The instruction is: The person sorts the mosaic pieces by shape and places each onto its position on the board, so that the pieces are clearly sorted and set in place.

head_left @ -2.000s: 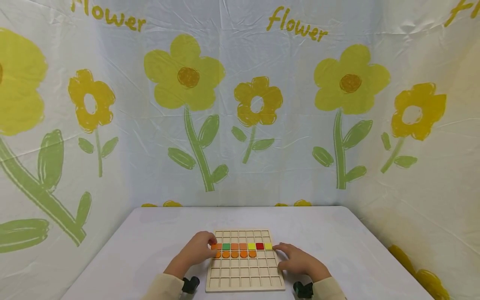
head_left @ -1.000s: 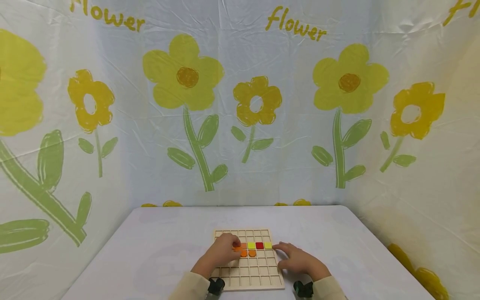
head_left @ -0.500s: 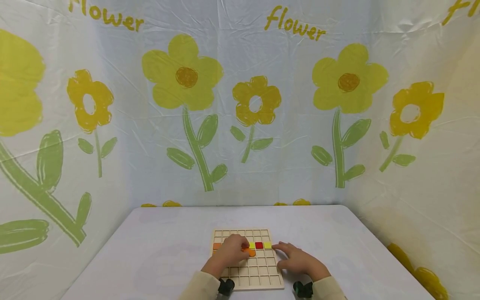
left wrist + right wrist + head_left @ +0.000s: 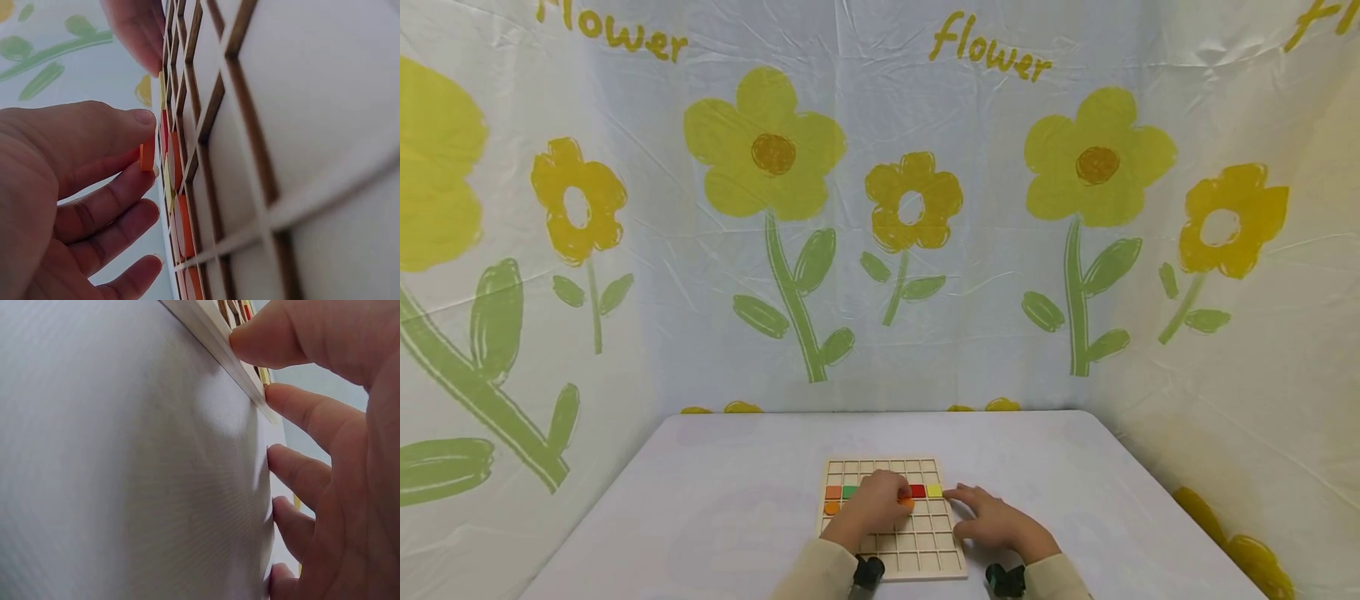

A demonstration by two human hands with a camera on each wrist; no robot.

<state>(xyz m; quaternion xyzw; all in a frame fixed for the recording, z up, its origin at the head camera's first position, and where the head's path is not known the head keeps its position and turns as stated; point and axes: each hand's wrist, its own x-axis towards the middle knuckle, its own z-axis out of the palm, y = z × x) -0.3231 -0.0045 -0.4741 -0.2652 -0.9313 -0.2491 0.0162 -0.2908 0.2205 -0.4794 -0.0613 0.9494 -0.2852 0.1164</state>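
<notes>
My left hand [image 4: 880,500] is over the middle of a wooden grid board [image 4: 917,542], pinching a small flat orange piece [image 4: 147,156] between thumb and fingers. In the left wrist view this piece stands off the board's face, near the red square. Along one row lie an orange square [image 4: 833,492], a green square [image 4: 850,492], a red square [image 4: 917,492] and a yellow square [image 4: 935,492]. An orange disc [image 4: 831,507] sits one row nearer; the left hand hides others. Thumb and index finger of my right hand [image 4: 1000,521] touch the board's right edge, its other fingers spread on the table.
The board lies on a white table [image 4: 737,467] with rounded far corners. A flower-printed cloth [image 4: 985,350] surrounds the table at the back and sides. Both wrists carry a small black device, one [image 4: 869,572] near the board's front edge.
My left hand has moved right across the board from its left edge, carrying the orange piece. Leftmost pieces it covered show again. The right hand has stayed at the right edge.
</notes>
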